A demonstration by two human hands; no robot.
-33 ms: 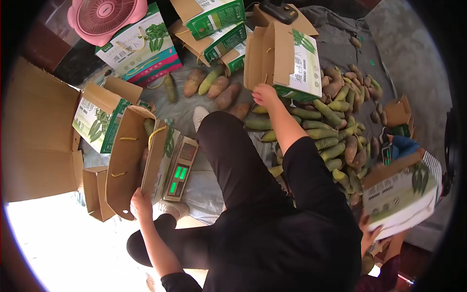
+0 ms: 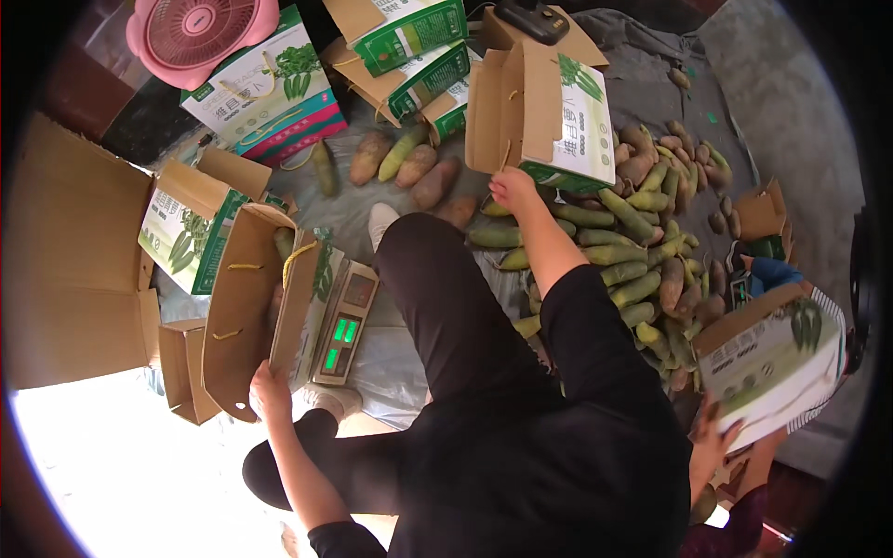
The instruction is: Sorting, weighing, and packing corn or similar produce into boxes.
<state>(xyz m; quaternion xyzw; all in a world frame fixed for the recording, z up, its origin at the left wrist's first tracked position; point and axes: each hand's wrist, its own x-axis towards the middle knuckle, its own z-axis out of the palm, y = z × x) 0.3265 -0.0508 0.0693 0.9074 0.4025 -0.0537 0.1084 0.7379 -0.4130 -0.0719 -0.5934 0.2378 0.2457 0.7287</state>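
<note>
Two hands: L (image 2: 270, 389) grips carton (image 2: 244, 307) w/ veg on scale (image 2: 342, 324).

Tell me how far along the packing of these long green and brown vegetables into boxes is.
Done: several printed boxes lie stacked near the pink fan.
In hand: the left hand grips the flap of an open box that sits on the scale; the right hand touches another open box.
Left: a large pile of vegetables remains loose on the cloth.
</note>
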